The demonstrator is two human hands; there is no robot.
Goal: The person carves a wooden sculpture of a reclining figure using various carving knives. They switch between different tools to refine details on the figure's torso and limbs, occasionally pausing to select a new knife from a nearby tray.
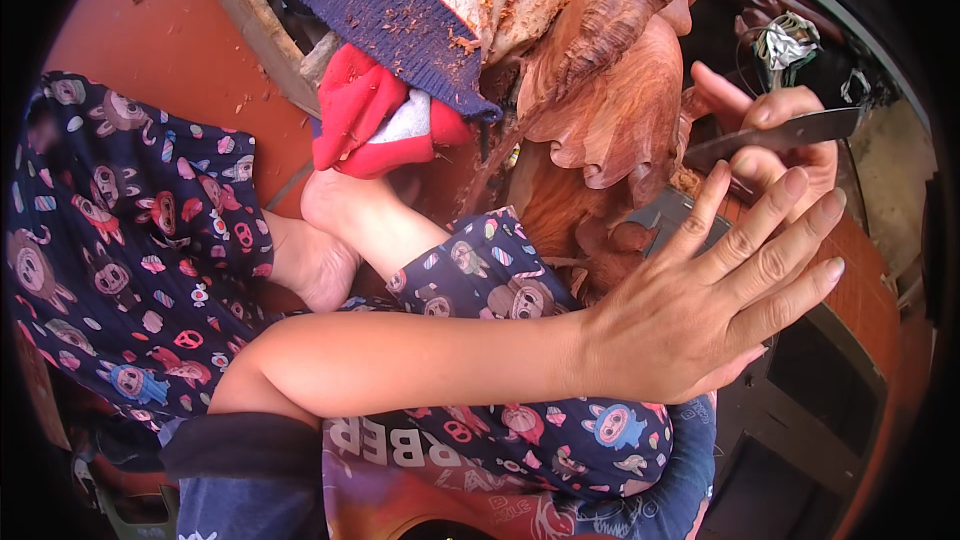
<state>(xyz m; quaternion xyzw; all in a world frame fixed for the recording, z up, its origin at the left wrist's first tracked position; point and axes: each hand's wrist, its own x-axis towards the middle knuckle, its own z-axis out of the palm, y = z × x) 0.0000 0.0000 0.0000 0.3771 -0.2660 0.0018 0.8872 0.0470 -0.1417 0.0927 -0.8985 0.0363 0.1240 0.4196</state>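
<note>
A reddish-brown wood carving (610, 100) with ruffled, leaf-like edges stands at the upper middle. Close to its right edge, my right hand (800, 105) is closed on a flat grey metal blade (815, 130), whose handle, if any, I cannot make out. One finger of that hand reaches toward the wood. My left hand (680, 290) crosses in front from the left, its back showing and fingers spread, with nothing visible in it. It hides the right wrist and forearm. Lower carved knobs (615, 255) show beside the left wrist.
Navy ribbed cloth (390, 15) and red-and-white cloth (375, 120), specked with wood shavings, lie left of the carving by a wooden edge (255, 25). Bare feet (330, 250) and patterned trousers (150, 240) are below. Crumpled silvery material (788, 40) sits at the upper right.
</note>
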